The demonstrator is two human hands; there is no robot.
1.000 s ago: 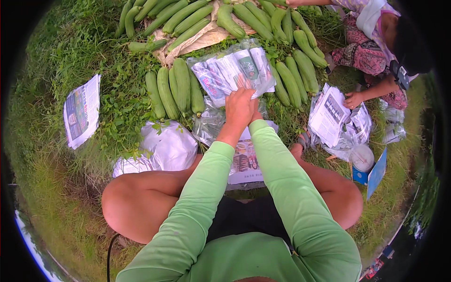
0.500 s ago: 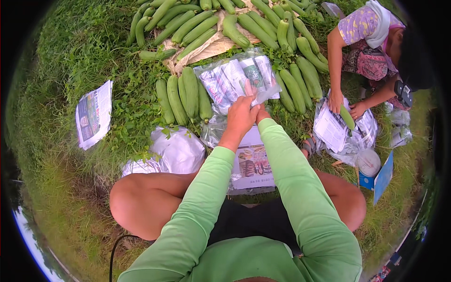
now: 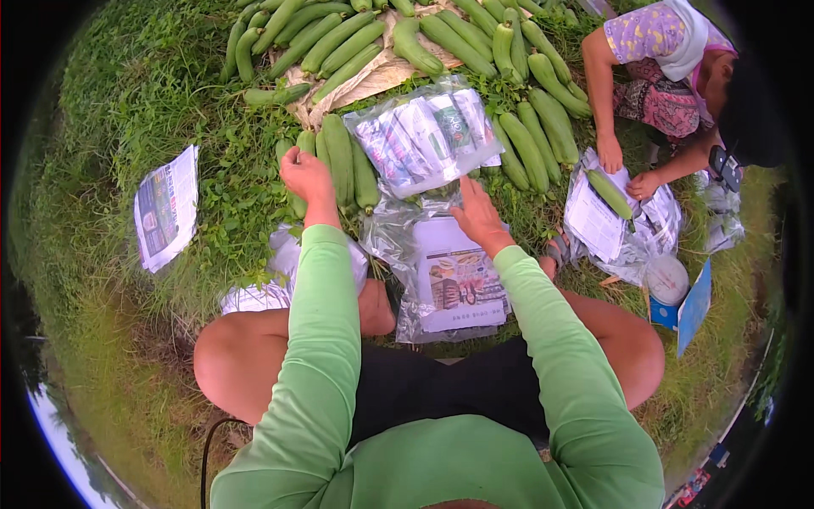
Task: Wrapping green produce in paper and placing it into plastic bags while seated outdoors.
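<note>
Outdoors over grass (image 3: 110,280), the left hand (image 3: 307,176) curls near gourds (image 3: 339,157), grip unclear, the right hand (image 3: 481,217) loosely spread and empty

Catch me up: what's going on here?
The person's left hand is at some green gourds; the right hand, open, is by the near edge of a clear bag of paper bundles. Printed paper lies in front. Rightward, a co-worker's hands are at another gourd.

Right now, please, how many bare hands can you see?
4: wearer's left hand by long green gourds, right hand near clear bagged bundle; co-worker's two hands at white newspaper.
</note>
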